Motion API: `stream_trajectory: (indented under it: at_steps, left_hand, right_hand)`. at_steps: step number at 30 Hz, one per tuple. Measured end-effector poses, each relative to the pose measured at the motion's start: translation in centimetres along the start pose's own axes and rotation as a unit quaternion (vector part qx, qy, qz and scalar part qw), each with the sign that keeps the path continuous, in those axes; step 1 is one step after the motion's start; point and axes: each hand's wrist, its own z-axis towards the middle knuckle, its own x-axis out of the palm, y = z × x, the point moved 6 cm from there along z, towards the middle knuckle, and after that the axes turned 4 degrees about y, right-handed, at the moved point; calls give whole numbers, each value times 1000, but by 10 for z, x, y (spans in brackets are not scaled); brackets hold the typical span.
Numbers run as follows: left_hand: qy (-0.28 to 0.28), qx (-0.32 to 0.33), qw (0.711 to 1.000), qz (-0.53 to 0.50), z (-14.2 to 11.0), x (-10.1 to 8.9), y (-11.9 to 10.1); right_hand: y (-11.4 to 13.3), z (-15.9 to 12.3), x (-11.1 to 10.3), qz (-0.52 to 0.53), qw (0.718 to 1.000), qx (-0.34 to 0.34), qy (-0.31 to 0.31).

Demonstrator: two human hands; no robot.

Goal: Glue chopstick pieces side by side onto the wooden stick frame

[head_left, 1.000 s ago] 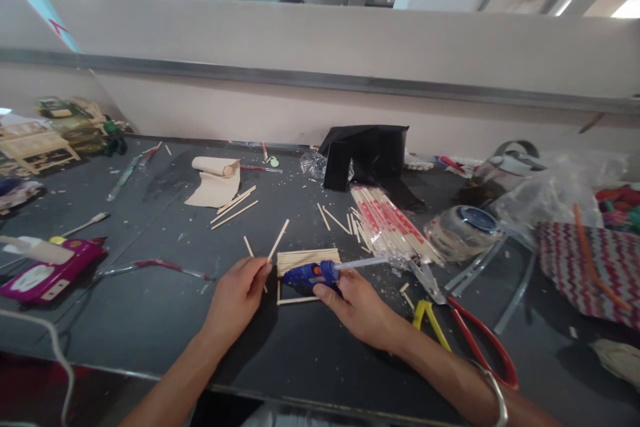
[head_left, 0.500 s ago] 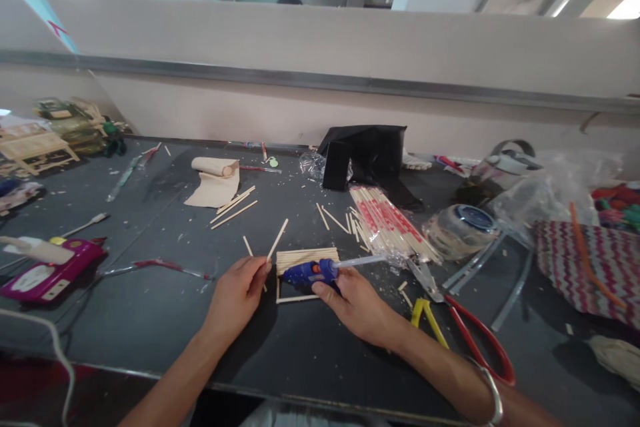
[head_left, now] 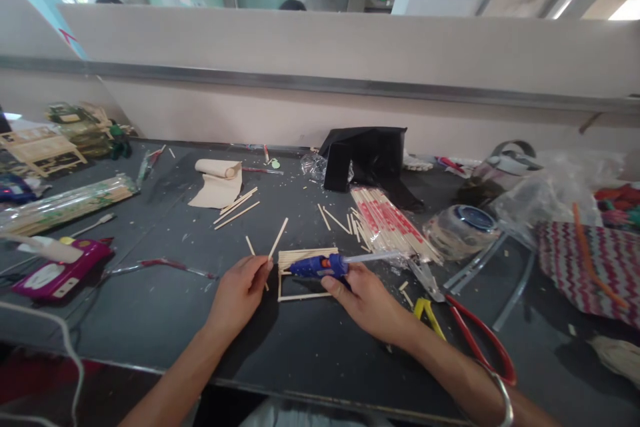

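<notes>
My right hand point(head_left: 373, 297) is wrapped round a blue hot glue gun point(head_left: 317, 267) with a clear glue stick point(head_left: 373, 257) poking out of its back. The gun's nozzle points left, over a small frame of wooden sticks point(head_left: 305, 255) lying on the table. Sticks laid side by side fill the frame's far part, while its near part shows dark table inside. Just left of it, my left hand point(head_left: 243, 287) pinches a wooden stick point(head_left: 279, 238) between thumb and fingers, tilted up to the right. Another thin stick point(head_left: 250, 245) shows behind that hand.
Red-handled pliers point(head_left: 480, 333) and a yellow-handled tool point(head_left: 429, 317) lie by my right forearm. Packaged sticks point(head_left: 390, 217), a plastic jar point(head_left: 460, 230) and a black stand point(head_left: 367, 157) sit beyond. A magenta power strip point(head_left: 63, 270) and a stick bundle point(head_left: 70, 203) are left.
My right hand has drawn the glue gun slightly right, away from the frame's left end. My left hand still pinches the stick. The view has shifted a little, bringing a wrapped stick bundle in at left.
</notes>
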Motion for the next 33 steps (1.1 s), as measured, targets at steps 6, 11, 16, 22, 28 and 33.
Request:
stream_trajectory:
  at_steps: [6, 11, 16, 22, 28, 33]
  left_hand:
    - [-1, 13, 1000, -7, 0, 0, -1]
    - [-4, 3, 1000, -1, 1, 1, -1]
    - [-3, 2, 1000, 3, 1, 0, -1]
    - [-4, 3, 1000, 1, 1, -1, 0]
    - [-15, 5, 1000, -3, 1, -1, 1]
    - [-14, -2, 1000, -2, 1, -1, 0]
  right_hand:
    - [-13, -24, -39, -2, 997, 37, -70]
    - [-37, -45, -52, 12, 992, 64, -108]
    - [-44, -51, -46, 24, 991, 65, -118]
    - [-46, -53, -42, -1, 990, 67, -126]
    - [-54, -63, -43, -13, 987, 93, -129]
    - [-56, -65, -43, -16, 986, 100, -129]
